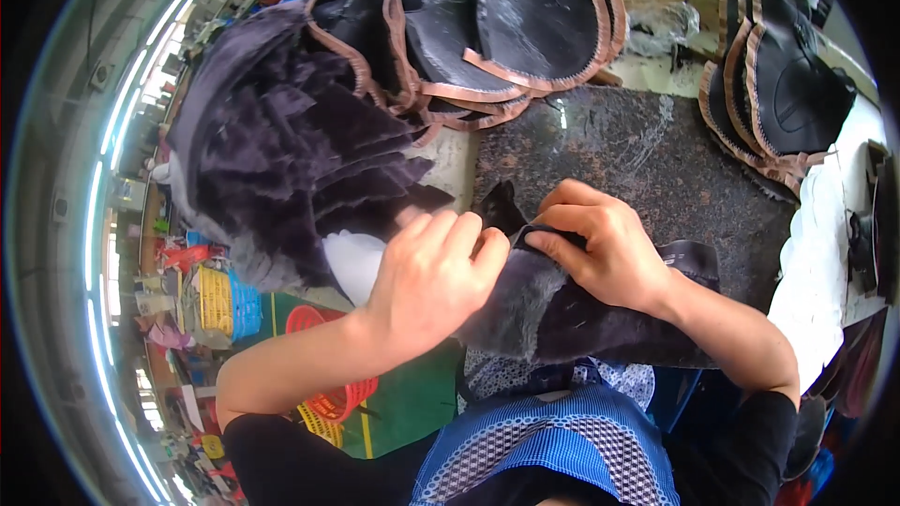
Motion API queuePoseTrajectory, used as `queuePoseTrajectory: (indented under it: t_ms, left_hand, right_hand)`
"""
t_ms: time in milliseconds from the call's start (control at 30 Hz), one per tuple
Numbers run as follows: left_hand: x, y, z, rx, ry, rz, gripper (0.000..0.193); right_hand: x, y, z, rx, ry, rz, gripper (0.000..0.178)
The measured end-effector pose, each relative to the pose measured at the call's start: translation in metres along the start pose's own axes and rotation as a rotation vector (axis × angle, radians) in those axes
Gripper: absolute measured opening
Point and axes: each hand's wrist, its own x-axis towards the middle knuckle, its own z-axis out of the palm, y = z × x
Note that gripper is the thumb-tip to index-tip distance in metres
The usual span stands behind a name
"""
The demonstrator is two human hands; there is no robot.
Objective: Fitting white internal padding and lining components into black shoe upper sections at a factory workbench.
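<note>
A dark piece with a grey-black furry face (525, 314) lies across the near edge of the work board, partly over my lap. My right hand (605, 244) is closed on its folded upper edge, thumb in front and fingers behind. Right beside it, my left hand (436, 267) is curled shut with its knuckles up. The left fingertips are hidden, so what they hold does not show. Behind both hands a dark tip of material (502, 206) sticks up. Under my left hand is a smooth white object (356, 262) of unclear kind.
A large heap of dark furry pieces (281, 131) stands at left. Black shaped pieces with brown edging (544, 19) are stacked behind, with more at right (797, 84). The dark worn board (637, 159) lies ahead. Red baskets (342, 398) stand on the green floor at lower left.
</note>
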Motion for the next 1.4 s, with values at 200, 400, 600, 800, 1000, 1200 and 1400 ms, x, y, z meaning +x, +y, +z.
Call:
queuePoseTrajectory:
  t_ms: [200,400,600,800,1000,1200,1400]
  left_hand:
    - [-0.015,0.012,-0.015,-0.353,0.025,-0.208,0.026]
    - [0.001,-0.016,-0.041,-0.841,0.158,-0.167,0.020]
    - [0.015,-0.016,-0.055,-1.274,-0.087,-0.212,0.014]
    - [0.015,0.013,-0.037,-1.504,0.175,-0.190,0.014]
    - [0.010,0.030,-0.023,-1.400,0.273,-0.285,0.017]
    - [0.014,0.013,-0.019,-1.526,0.072,-0.387,0.039]
    - [0.033,-0.002,-0.054,-1.322,-0.318,-0.283,0.026]
  right_hand:
    - [-0.009,-0.033,0.000,-0.193,0.177,-0.181,0.014]
    - [-0.019,-0.051,-0.025,-0.057,0.176,-0.288,0.019]
    - [-0.030,-0.058,-0.049,-0.002,0.104,-0.387,0.018]
    - [-0.044,-0.056,-0.061,0.074,0.147,-0.205,0.022]
    - [-0.036,-0.080,-0.060,-0.170,0.349,-0.407,0.033]
    - [-0.037,-0.063,-0.044,-0.330,0.349,-0.566,0.034]
    - [-0.042,-0.056,-0.033,-0.329,0.306,-0.499,0.031]
